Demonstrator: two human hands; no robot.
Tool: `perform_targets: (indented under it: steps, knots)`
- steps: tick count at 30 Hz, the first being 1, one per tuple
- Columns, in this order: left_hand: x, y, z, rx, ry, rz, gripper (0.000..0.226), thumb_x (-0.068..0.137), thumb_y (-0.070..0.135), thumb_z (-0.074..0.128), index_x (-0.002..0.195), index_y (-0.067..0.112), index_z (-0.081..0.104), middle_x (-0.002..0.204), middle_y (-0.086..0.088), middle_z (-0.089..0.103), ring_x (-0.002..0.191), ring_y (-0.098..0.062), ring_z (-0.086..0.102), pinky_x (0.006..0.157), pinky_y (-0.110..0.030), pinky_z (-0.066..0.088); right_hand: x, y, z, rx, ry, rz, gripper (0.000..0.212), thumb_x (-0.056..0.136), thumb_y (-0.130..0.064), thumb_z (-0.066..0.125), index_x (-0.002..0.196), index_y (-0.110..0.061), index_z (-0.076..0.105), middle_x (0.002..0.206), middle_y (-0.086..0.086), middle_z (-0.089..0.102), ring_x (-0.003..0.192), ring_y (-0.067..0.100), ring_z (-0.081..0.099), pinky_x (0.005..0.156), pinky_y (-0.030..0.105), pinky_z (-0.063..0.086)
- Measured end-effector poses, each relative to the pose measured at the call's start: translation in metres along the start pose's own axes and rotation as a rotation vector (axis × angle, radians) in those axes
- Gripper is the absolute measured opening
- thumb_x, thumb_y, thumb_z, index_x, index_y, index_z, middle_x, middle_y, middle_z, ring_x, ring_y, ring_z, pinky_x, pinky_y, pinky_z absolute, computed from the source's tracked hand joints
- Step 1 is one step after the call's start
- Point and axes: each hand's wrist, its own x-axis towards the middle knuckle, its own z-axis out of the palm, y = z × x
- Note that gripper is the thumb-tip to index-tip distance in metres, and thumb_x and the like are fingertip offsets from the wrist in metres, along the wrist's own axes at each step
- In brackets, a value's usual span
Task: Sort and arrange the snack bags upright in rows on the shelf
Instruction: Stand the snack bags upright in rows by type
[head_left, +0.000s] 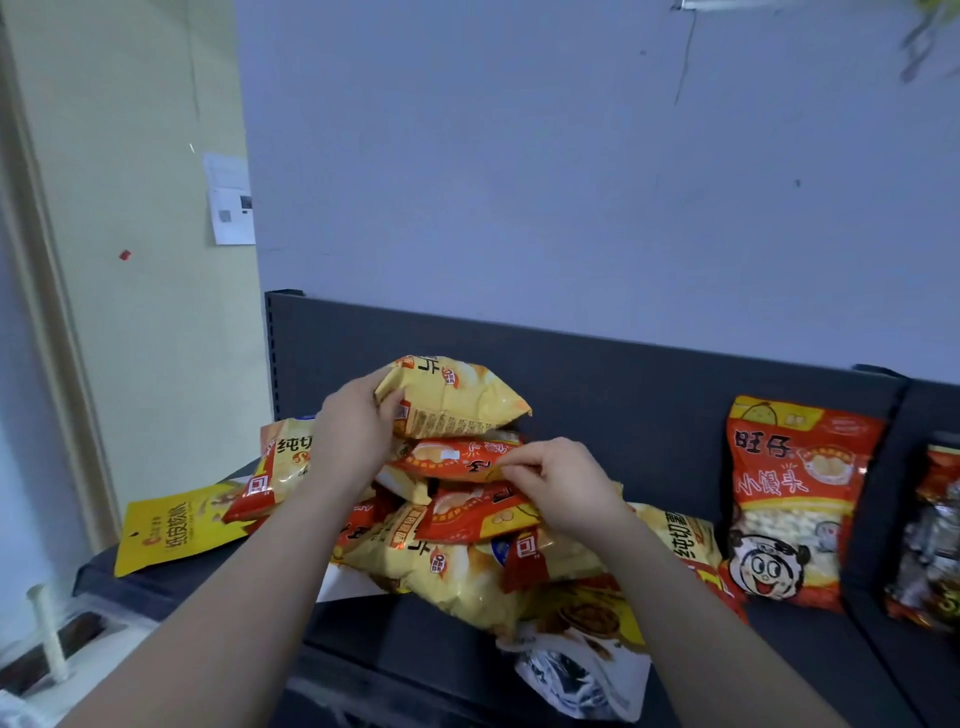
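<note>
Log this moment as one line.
left grip: holds top yellow bag | right grip: pinches orange bag | pile: unsorted | red bag: upright

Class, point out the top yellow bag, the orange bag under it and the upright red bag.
top yellow bag (457, 397): head view, middle of its side
orange bag (447, 461): head view, its top face
upright red bag (795, 499): head view, middle of its front

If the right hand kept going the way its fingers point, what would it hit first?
Probably the orange bag under the yellow bag: the right hand seems to pinch its end.
</note>
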Motion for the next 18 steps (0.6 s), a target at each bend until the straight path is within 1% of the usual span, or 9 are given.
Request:
perform_targets:
  steps: [1,3,5,7,10,12,14,16,18]
  knots:
    - [0.001,-0.001,0.000,-0.054,0.009,-0.016,0.023,0.101,0.026,0.051,0.114,0.020,0.069,0.086,0.008,0.063,0.082,-0.019,0.061,0.064,-0.028,0.039,0.001,0.003,-0.003,0.044,0.064,0.015,0.024,0.099,-0.028,0.054,0.116,-0.028,0.071,0.113,-0.010,0.069,0.099,0.008,0.063,0.087,0.033,0.055]
    - [0.006,-0.003,0.001,-0.146,0.027,-0.077,0.020,0.102,0.025,0.048,0.095,0.019,0.066,0.075,0.007,0.062,0.075,-0.017,0.060,0.060,-0.027,0.036,0.005,0.010,-0.012,0.124,0.207,0.028,0.024,0.099,-0.027,0.054,0.113,-0.024,0.073,0.103,-0.010,0.071,0.091,0.006,0.064,0.084,0.031,0.055]
    - [0.012,-0.001,0.001,-0.188,0.068,-0.122,0.021,0.102,0.024,0.047,0.089,0.017,0.061,0.076,0.004,0.061,0.074,-0.017,0.058,0.062,-0.029,0.036,0.010,0.017,-0.027,0.169,0.334,0.050,0.023,0.099,-0.025,0.055,0.111,-0.019,0.074,0.102,-0.009,0.072,0.094,0.008,0.064,0.086,0.028,0.052]
    - [0.017,0.003,0.002,-0.204,0.103,-0.140,0.021,0.103,0.021,0.045,0.090,0.015,0.061,0.078,0.002,0.059,0.070,-0.012,0.052,0.064,-0.029,0.034,0.016,0.027,-0.043,0.206,0.428,0.094,0.022,0.098,-0.023,0.056,0.109,-0.017,0.075,0.100,-0.007,0.072,0.096,0.012,0.064,0.087,0.029,0.050]
    - [0.018,0.005,0.004,-0.222,0.131,-0.157,0.023,0.103,0.018,0.043,0.087,0.014,0.059,0.074,0.004,0.056,0.065,-0.007,0.048,0.055,-0.022,0.032,0.024,0.040,-0.065,0.236,0.537,0.170,0.022,0.097,-0.021,0.056,0.101,-0.015,0.077,0.089,-0.006,0.072,0.091,0.018,0.066,0.084,0.035,0.053]
    - [0.016,0.001,0.010,-0.225,0.121,-0.160,0.025,0.103,0.016,0.041,0.086,0.012,0.059,0.074,0.003,0.057,0.066,-0.010,0.051,0.054,-0.017,0.032,0.028,0.044,-0.080,0.208,0.587,0.225,0.024,0.096,-0.022,0.056,0.088,-0.014,0.077,0.080,-0.002,0.071,0.083,0.022,0.066,0.077,0.038,0.054]
    - [0.013,-0.003,0.018,-0.232,0.104,-0.158,0.025,0.103,0.015,0.041,0.088,0.014,0.061,0.075,0.002,0.059,0.071,-0.017,0.057,0.054,-0.021,0.034,0.032,0.048,-0.094,0.193,0.632,0.287,0.028,0.094,-0.025,0.057,0.079,-0.008,0.073,0.074,0.004,0.070,0.078,0.029,0.066,0.073,0.042,0.055]
    - [0.010,-0.005,0.024,-0.231,0.086,-0.146,0.024,0.102,0.016,0.041,0.096,0.014,0.064,0.081,0.000,0.064,0.075,-0.021,0.058,0.057,-0.025,0.037,0.039,0.057,-0.107,0.231,0.670,0.327,0.030,0.089,-0.030,0.056,0.079,-0.006,0.070,0.071,0.010,0.070,0.074,0.035,0.067,0.072,0.050,0.057]
    - [0.005,0.001,0.027,-0.208,0.054,-0.098,0.021,0.101,0.015,0.044,0.102,0.014,0.065,0.091,0.002,0.066,0.081,-0.020,0.059,0.060,-0.025,0.037,0.048,0.075,-0.117,0.244,0.706,0.318,0.031,0.079,-0.039,0.052,0.079,-0.012,0.068,0.067,0.010,0.068,0.071,0.036,0.067,0.069,0.055,0.057]
